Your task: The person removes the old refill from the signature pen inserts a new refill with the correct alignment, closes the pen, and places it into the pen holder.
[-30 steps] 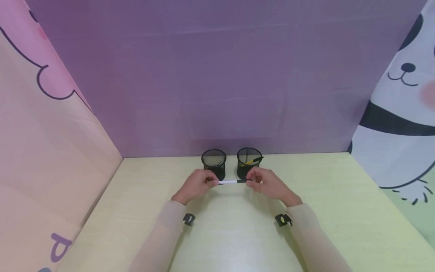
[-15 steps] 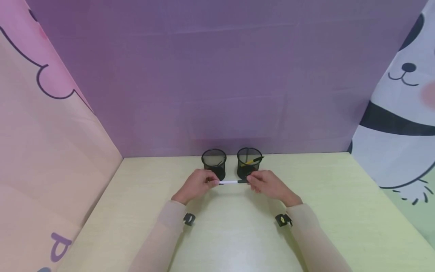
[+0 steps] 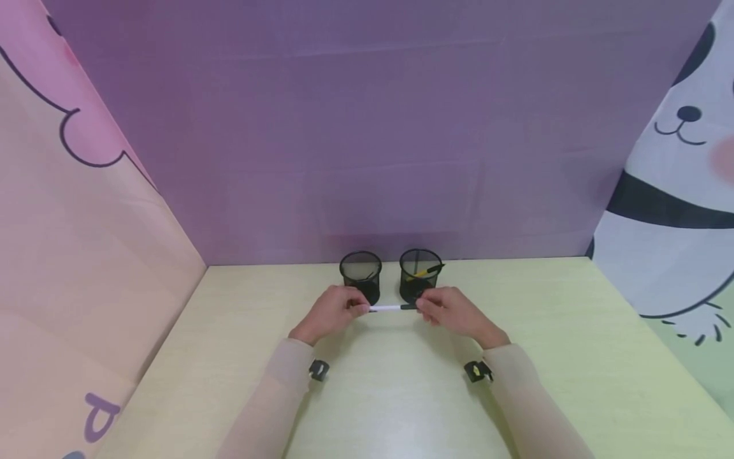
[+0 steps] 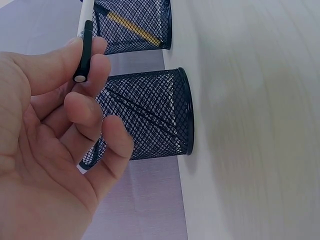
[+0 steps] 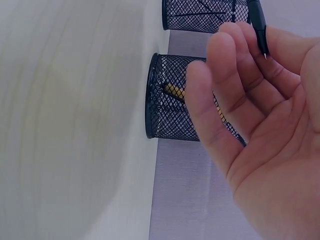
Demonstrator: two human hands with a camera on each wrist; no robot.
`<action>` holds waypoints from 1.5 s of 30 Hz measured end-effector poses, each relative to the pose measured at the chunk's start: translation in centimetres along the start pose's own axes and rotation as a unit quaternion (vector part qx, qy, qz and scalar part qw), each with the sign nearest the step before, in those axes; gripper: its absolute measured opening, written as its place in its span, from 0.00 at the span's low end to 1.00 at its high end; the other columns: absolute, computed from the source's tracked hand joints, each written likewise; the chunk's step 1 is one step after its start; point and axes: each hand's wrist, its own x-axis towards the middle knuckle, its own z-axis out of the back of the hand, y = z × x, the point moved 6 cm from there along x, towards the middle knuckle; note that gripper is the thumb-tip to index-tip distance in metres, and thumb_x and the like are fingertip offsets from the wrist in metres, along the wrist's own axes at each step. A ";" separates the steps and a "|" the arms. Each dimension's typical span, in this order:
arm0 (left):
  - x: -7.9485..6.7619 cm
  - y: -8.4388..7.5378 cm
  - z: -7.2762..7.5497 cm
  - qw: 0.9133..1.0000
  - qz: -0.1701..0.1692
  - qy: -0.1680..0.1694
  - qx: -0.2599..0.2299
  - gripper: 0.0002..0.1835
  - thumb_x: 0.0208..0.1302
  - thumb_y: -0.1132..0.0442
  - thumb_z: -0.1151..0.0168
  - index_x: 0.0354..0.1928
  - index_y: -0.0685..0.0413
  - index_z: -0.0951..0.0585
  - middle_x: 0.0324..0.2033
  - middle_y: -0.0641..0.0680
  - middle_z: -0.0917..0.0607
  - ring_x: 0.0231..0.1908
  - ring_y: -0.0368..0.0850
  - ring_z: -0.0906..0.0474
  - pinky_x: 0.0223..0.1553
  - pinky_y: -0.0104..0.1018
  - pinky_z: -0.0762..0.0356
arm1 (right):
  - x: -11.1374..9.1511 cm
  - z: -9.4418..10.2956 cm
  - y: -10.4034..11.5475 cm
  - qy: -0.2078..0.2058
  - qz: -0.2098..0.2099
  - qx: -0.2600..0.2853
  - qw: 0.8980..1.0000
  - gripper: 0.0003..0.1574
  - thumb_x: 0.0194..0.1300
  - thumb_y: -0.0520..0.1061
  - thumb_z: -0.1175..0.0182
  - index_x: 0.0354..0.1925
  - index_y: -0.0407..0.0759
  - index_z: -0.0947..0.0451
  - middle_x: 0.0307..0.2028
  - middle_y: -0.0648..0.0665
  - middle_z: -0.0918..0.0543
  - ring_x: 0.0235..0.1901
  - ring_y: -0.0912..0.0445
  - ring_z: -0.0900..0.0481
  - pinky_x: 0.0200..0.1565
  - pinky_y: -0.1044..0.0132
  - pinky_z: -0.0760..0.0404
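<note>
Purple cloth backdrop [image 3: 367, 140] across the rear here, pale wooden table [image 3: 390, 401] stretching out in front of it, and right in the middle, two hands are meeting over one slim pen [image 3: 387, 308]! The left hand [image 3: 334, 310] has its end pinched between thumb and fingertips, and what a look from the left wrist: the black clip [image 4: 87, 52] runs along the barrel there, the remaining fingers loosely bent. Over to the right hand [image 3: 455, 312], thumb and fingers gripping the dark front section, and from the right wrist you can pick out the fine tip [image 5: 265, 56] poking past the grasp, its other fingers gently curved.

So the pen lies level between the two, white barrel showing in the gap, held up off the tabletop. Just behind it, two black mesh cups standing upright side by side, a little apart! The left cup [image 3: 373, 293] has something thin and dark leaning inside; the right cup [image 3: 410, 290] has a yellow-and-black pen [image 3: 418, 275] slanting up, its dark end out past the rim.

Moving outward: pale sleeves on both forearms, a small black device at each wrist, a pink-and-cream printed panel [image 3: 74, 255] on the left, and a panda print [image 3: 671, 268] filling the right flank.
</note>
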 end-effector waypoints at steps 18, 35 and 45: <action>-0.1 0.0 -0.1 1.000 0.005 0.004 -0.005 0.03 0.65 0.62 0.35 0.35 0.47 0.14 0.27 0.41 0.19 0.30 0.39 0.27 0.34 0.36 0.27 | -0.2 0.1 0.4 -0.005 -0.026 0.007 1.000 0.09 0.70 0.42 0.42 0.40 0.36 0.21 0.30 0.38 0.19 0.25 0.54 0.23 0.26 0.65 0.23; -0.1 -0.1 0.0 1.000 -0.006 0.001 0.000 0.03 0.64 0.62 0.35 0.35 0.48 0.14 0.27 0.41 0.19 0.29 0.39 0.27 0.34 0.35 0.27 | -0.1 -0.1 0.2 -0.009 -0.012 0.004 1.000 0.04 0.68 0.43 0.39 0.38 0.43 0.23 0.31 0.38 0.19 0.25 0.55 0.22 0.28 0.64 0.22; -0.1 -0.2 0.0 1.000 -0.010 0.000 0.002 0.03 0.64 0.62 0.35 0.35 0.48 0.14 0.28 0.41 0.19 0.29 0.38 0.27 0.34 0.35 0.27 | -0.2 0.1 0.4 -0.012 -0.009 -0.003 1.000 0.03 0.67 0.42 0.39 0.38 0.43 0.23 0.31 0.38 0.19 0.25 0.55 0.22 0.28 0.63 0.21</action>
